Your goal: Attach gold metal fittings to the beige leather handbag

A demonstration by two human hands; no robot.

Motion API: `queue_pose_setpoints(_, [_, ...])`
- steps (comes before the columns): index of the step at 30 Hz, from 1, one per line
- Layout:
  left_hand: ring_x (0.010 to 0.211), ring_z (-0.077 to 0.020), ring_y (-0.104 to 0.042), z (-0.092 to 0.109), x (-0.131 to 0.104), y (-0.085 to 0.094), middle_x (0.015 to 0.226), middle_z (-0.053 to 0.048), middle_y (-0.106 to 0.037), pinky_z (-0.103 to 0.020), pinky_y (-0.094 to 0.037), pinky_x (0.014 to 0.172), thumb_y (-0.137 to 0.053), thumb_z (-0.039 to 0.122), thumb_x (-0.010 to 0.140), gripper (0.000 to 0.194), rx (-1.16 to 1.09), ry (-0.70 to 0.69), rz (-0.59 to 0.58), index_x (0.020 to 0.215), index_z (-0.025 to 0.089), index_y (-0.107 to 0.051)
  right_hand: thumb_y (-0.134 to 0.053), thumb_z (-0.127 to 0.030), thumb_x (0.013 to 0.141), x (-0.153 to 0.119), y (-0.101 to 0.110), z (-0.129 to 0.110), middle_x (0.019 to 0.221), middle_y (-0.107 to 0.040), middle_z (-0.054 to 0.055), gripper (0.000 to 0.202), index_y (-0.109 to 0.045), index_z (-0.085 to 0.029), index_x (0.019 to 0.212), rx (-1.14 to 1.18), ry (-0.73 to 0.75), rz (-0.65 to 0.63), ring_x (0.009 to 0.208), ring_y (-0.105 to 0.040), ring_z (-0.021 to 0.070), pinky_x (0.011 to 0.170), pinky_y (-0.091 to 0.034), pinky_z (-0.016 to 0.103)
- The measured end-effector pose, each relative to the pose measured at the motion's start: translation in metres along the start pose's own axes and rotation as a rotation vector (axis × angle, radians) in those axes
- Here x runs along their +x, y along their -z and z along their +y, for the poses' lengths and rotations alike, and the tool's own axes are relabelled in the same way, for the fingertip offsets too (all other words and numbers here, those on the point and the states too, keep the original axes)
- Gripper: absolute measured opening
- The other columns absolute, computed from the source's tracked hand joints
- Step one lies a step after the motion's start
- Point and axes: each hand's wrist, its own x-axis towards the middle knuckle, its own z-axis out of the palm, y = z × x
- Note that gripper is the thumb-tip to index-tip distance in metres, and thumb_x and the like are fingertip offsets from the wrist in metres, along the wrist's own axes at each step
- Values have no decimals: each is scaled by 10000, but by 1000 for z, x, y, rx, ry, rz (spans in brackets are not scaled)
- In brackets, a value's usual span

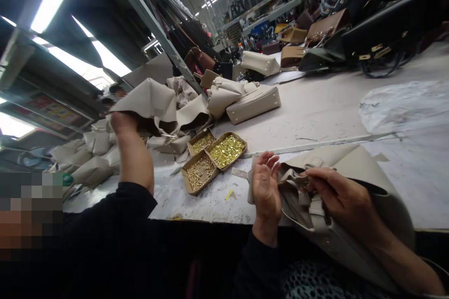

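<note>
A beige handbag (351, 161) lies at the table's front edge on the right, its mouth facing me. My right hand (345, 203) pinches the bag's edge near a small strap end; the exact spot between the fingertips is partly hidden. Beside the mouth, my left hand (267, 187) is raised with its palm showing and fingers loosely spread, holding nothing visible. A beige strap loop (316, 208) hangs over the opening. To the left of my hands are a carton tray of shiny gold pieces (227, 150) and a carton tray of small gold studs (199, 173).
At left, a co-worker's hand (124, 124) in a black sleeve reaches into another beige bag (150, 100). A smaller carton tray (201, 142) adjoins the others. More beige bags (254, 103) lie behind. Clear plastic (403, 107) and a black handbag (389, 32) are at right.
</note>
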Motion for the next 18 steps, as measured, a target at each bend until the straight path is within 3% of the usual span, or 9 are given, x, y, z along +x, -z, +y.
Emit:
queue_pose_setpoints(3, [1014, -188, -692, 5, -17, 7, 1111, -75, -706, -332, -572, 930, -715, 358, 938, 213, 285, -220, -4, 1090, 210, -743, -560, -284, 1035, 5, 6, -4, 882, -777, 38, 139, -679, -240, 1092, -60, 14, 34, 678, -741, 193, 674, -607, 309])
queue_pose_setpoints(6, [826, -159, -697, 17, -33, 26, 932, -42, -713, -337, -587, 851, -597, 325, 1019, 191, 548, -498, 79, 1104, 213, -726, -574, -293, 1034, 11, 15, -11, 817, -760, 20, 130, -680, -247, 1093, -115, 20, 61, 658, -722, 179, 667, -576, 291])
queue_pose_setpoints(10, [1055, -228, -688, 39, -40, 72, 1127, -101, -714, -439, -559, 995, -535, 405, 1041, 283, 962, -796, 157, 1218, 219, -654, -571, -314, 1050, 20, 27, -10, 778, -742, 50, 206, -704, -178, 1130, -286, -30, 123, 679, -709, 161, 719, -532, 293])
queue_pose_setpoints(13, [1226, -270, -630, 49, -38, 115, 1242, -146, -695, -482, -493, 1099, -472, 510, 1049, 410, 1235, -803, 142, 1232, 189, -649, -567, -352, 1046, 35, 32, 2, 937, -762, 129, 350, -713, -52, 1151, -465, 16, 231, 772, -736, 175, 737, -493, 335])
queue_pose_setpoints(18, [1303, -303, -570, 39, -34, 172, 1322, -172, -676, -497, -419, 1164, -399, 660, 1025, 605, 1448, -616, 101, 1245, 162, -663, -417, -605, 981, 72, 39, 31, 985, -739, 157, 740, -705, 75, 1021, -668, 79, 359, 942, -729, 248, 683, -388, 432])
